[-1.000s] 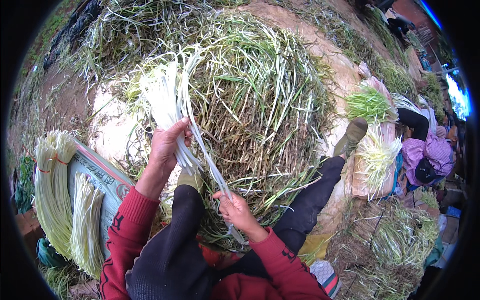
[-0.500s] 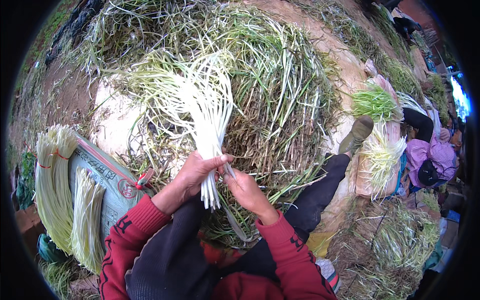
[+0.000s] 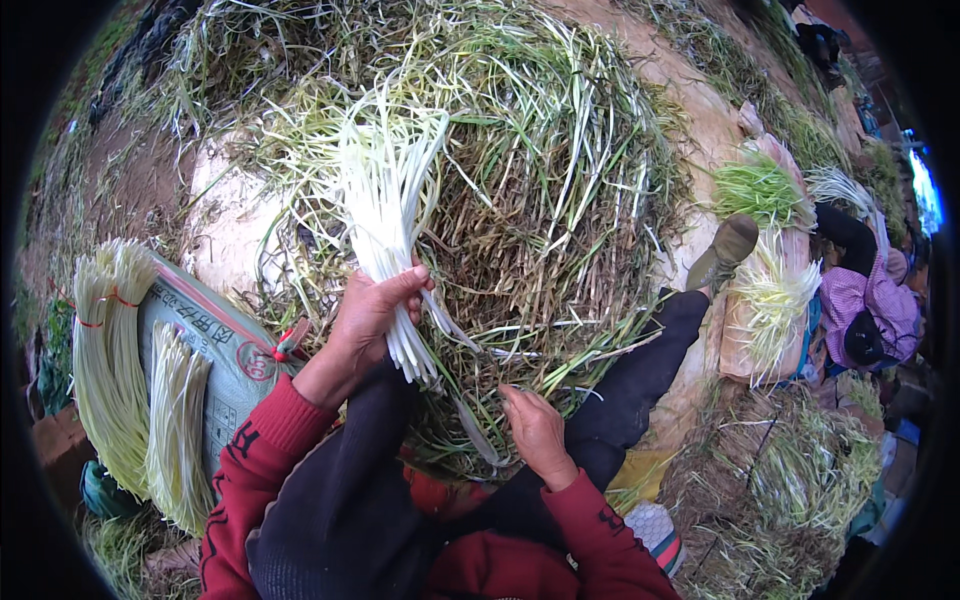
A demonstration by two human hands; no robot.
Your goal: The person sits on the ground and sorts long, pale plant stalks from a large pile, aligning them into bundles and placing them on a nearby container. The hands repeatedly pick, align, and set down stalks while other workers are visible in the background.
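Note:
My left hand (image 3: 375, 305) is wrapped around a bunch of pale blanched chives (image 3: 388, 200), gripping it low on the stalks. The white stalk ends poke out below the fist, above my left knee, while the thin tops fan upward. A few loose strands hang beside the fingers. My right hand (image 3: 540, 435) is apart from the bunch, lower and to the right, over my right leg. Its fingers are curled and partly hidden beneath it; whatever they hold, if anything, I cannot make out.
A heap of green and withered leaves (image 3: 560, 170) spreads ahead. At left, tied chive bundles (image 3: 105, 370) and a shorter bundle (image 3: 177, 430) lie on a pale green sack (image 3: 228, 390). At right are more chives (image 3: 765, 300) and a person in a purple checked top (image 3: 875, 305).
My right hand has left the stalks and moved right and down. My left hand, still holding the chives, has shifted slightly left and up.

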